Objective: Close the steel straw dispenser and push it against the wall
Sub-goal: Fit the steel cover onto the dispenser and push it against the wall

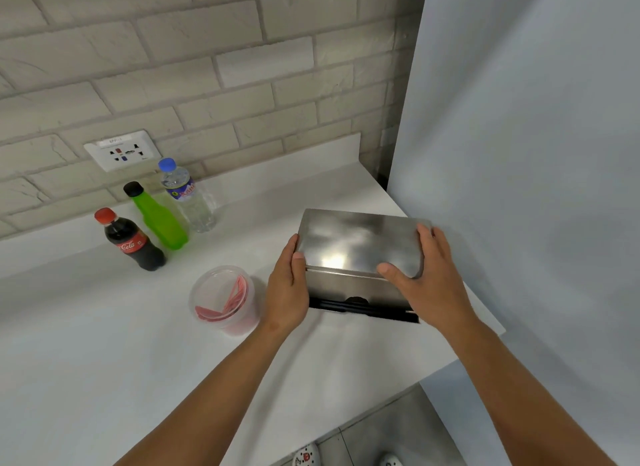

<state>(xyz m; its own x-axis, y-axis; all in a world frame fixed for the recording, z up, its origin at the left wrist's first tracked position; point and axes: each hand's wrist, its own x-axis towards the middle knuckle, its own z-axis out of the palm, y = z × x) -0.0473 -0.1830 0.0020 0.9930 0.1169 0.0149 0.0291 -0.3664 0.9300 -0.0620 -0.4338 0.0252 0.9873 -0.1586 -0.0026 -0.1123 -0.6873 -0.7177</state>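
The steel straw dispenser [353,247] stands on the white counter [104,327] near its right end, with its flat lid down. Black straws show in the slot along its front bottom edge. My left hand [287,289] grips the dispenser's left side, thumb on the lid's corner. My right hand [426,275] clasps the right side, fingers over the lid's far right edge and thumb on the lid's front. A strip of bare counter separates the dispenser from the brick wall [207,67] behind it.
A clear plastic tub [223,301] with red items stands just left of my left hand. A cola bottle [133,242], a green bottle [157,217] and a water bottle [188,197] stand near the wall at left. A grey panel [536,136] rises on the right.
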